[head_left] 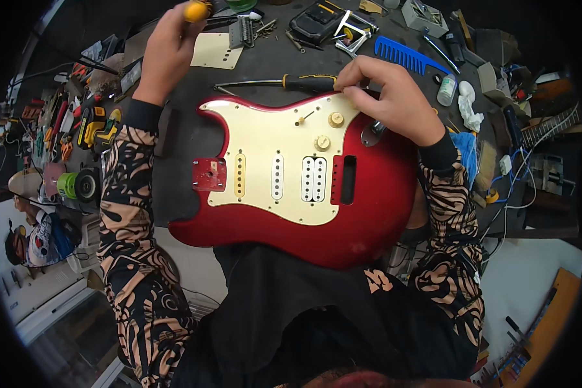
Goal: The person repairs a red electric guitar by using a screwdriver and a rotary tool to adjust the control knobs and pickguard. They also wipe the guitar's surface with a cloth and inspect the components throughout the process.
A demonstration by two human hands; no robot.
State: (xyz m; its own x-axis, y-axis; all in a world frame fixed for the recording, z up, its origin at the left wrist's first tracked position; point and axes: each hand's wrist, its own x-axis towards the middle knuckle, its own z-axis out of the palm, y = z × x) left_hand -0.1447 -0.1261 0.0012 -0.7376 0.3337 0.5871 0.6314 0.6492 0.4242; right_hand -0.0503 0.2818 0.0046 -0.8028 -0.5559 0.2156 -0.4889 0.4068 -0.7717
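Guitar body (375, 200) lies face up before us, across the near edge of the bench (181, 145) and over the lap, with its cream pickguard (265, 142) seated on it. We judge the step in hand to be screw work along the pickguard's rim, though we cannot say whether it is fastening or loosening. Our right hand (394, 97) bends over the upper edge, thumb and forefinger brought together; whether a screw sits between them we cannot tell. Our left hand (171, 52) is raised well apart from the body, fingers curled around a yellow-ended tool (196, 11), perhaps a driver, but the top of the view cuts it short. The next move, we think, calls for a tip set squarely, so that it doesn't skid over the gloss.

The body is rounded and horned, its red finish shiny, with faint scuffs low on the right. The pickguard looks like smooth, flat plastic; it carries three pickups (277, 176), two round knobs (322, 142) and a thin switch (301, 121). Beside it the bridge slot (348, 180) gapes dark and straight-sided. Beyond lie a long screwdriver (297, 82), a metal bridge (242, 32), a pale plate (215, 55) and a blue toothed comb (407, 56).
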